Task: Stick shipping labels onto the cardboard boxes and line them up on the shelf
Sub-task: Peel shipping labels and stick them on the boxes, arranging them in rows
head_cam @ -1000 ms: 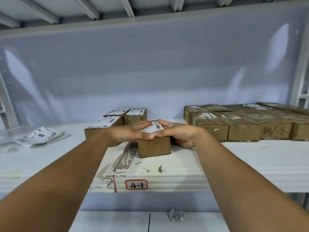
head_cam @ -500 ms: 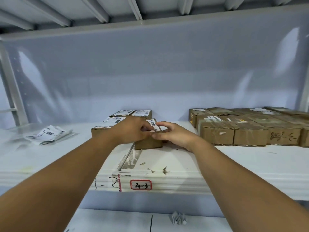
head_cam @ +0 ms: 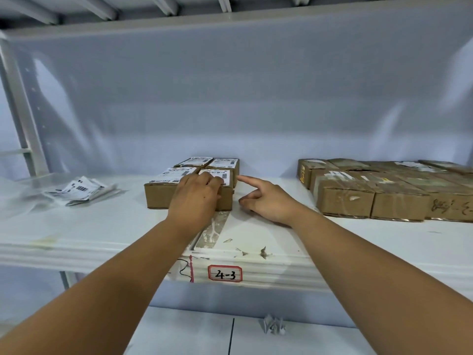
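Note:
Several small cardboard boxes with white shipping labels stand in a two-by-two block on the white shelf (head_cam: 102,226). The front right box (head_cam: 226,198) carries a label (head_cam: 216,174). My left hand (head_cam: 195,198) lies over this box's front, its fingertips pressing on the label. My right hand (head_cam: 266,199) rests on the shelf just right of the box, index finger stretched toward the box's top right corner, apart from it. The front left labelled box (head_cam: 160,194) touches it. Two more labelled boxes (head_cam: 212,162) stand behind.
A pile of loose shipping labels (head_cam: 79,190) in clear plastic lies at the left of the shelf. Several unlabelled brown boxes (head_cam: 371,196) fill the right side. The shelf edge bears a tag "4-3" (head_cam: 225,273). A crumpled paper scrap (head_cam: 272,325) lies on the lower surface.
The labelled box has gone back from near the shelf's middle into line beside the front left box. My right hand has let go of it and drawn off to the right.

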Demonstrator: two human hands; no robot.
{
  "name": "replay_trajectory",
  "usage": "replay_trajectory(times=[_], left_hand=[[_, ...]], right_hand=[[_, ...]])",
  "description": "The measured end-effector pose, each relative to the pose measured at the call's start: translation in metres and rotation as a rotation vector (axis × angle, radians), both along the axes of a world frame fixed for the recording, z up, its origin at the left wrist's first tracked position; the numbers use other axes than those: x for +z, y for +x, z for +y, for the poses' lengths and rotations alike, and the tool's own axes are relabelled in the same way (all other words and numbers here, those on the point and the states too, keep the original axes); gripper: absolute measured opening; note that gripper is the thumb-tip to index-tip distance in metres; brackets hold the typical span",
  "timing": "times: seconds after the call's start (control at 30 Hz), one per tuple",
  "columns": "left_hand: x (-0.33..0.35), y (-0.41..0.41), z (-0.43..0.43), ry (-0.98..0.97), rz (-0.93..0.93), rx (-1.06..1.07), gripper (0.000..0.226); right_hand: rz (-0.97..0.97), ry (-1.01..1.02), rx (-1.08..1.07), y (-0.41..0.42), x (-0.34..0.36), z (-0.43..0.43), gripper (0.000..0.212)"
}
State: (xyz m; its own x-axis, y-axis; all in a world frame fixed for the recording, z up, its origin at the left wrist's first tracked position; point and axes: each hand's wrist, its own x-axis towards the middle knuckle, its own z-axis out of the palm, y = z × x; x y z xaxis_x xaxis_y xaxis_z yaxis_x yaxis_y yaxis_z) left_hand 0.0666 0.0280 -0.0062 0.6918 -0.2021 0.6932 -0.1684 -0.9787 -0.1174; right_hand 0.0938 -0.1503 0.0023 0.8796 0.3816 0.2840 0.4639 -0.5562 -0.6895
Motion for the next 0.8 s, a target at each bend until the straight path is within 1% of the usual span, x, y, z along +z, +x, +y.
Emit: replay_trajectory(times=[0.13,0.2,0.3,0.37,0.43,0.5,0.57,0.63,0.67,0.8], left_hand=[[-0.002,0.0,0.002,0.018,0.019,0.118,0.033],[-0.002,-0.001,0.004,-0.02,0.049,0.117,0.036],[-0.002,-0.001,0.005,-0.076,0.07,0.109,0.037],[-0.003,-0.001,0.004,-0.135,0.049,0.071,0.033],[-0.004,-0.001,0.002,-0.191,0.0,-0.001,0.03],[-0.003,-0.001,0.001,-0.203,-0.035,-0.08,0.034],[-0.004,0.0,-0.001,-0.149,0.004,-0.15,0.038],[-0.003,-0.002,-0.001,-0.092,0.048,-0.18,0.036],[-0.003,-0.003,-0.002,-0.081,0.059,-0.188,0.037],[0.0,-0.01,-0.004,-0.013,0.1,-0.211,0.047]], right_hand=[[0.023,-0.002,-0.013,-0.002,0.001,0.0,0.055],[0.026,0.006,-0.031,-0.002,0.0,-0.001,0.045],[0.006,-0.001,-0.063,-0.001,0.0,-0.003,0.024],[-0.076,-0.039,-0.125,-0.003,-0.001,-0.005,0.015],[-0.219,-0.094,-0.224,-0.005,-0.001,-0.007,0.018],[-0.379,-0.188,-0.338,-0.011,0.004,-0.008,0.023],[-0.534,-0.318,-0.472,-0.017,0.011,-0.01,0.029],[-0.63,-0.401,-0.58,-0.024,0.016,-0.012,0.036],[-0.626,-0.435,-0.612,-0.027,0.017,-0.015,0.039],[-0.443,-0.567,-0.712,-0.032,0.015,-0.035,0.049]])
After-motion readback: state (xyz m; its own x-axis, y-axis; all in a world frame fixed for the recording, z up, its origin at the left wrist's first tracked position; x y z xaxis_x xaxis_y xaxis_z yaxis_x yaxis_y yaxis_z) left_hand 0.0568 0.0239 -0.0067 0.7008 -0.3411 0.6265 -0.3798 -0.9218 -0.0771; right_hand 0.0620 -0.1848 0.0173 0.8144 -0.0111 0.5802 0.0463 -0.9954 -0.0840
